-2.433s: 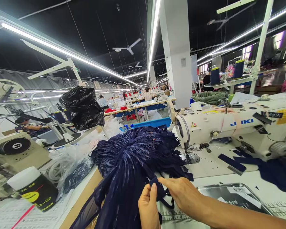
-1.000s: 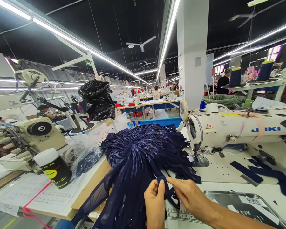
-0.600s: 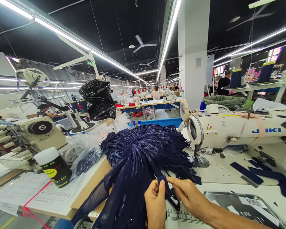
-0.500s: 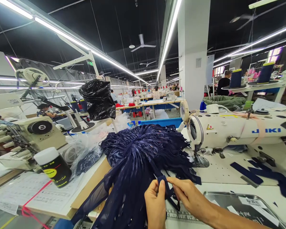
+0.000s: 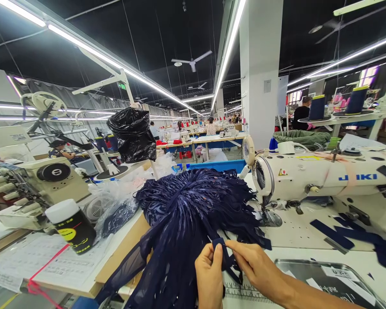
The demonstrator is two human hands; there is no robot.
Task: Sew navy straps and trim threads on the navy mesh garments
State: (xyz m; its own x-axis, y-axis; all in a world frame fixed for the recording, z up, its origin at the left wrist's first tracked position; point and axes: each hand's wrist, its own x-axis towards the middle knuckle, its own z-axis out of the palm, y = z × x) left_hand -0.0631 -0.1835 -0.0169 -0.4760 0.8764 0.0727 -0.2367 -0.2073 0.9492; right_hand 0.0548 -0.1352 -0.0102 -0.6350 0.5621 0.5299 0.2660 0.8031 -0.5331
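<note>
A navy fabric strap (image 5: 219,243) is pinched between thumb and finger of my left hand (image 5: 209,272). My right hand (image 5: 259,266) grips the same strap at its right edge, fingertips close to the left thumb. Below the hands the strap hangs in a loop over the table. Behind and to the left lies a large bundle of navy garments (image 5: 193,199), sheer and gathered, spilling over the table's front. Whether the strap joins the bundle is hidden by my hands.
At right stands a white sewing machine (image 5: 315,176), with navy fabric pieces (image 5: 333,234) on its bed. A metal tray (image 5: 328,279) with labels and a printed ruler (image 5: 244,294) lie in front. Leftward are a black jar (image 5: 73,229) and papers (image 5: 51,262).
My hands stay almost in place, both still holding the strap. The view has shifted very slightly.
</note>
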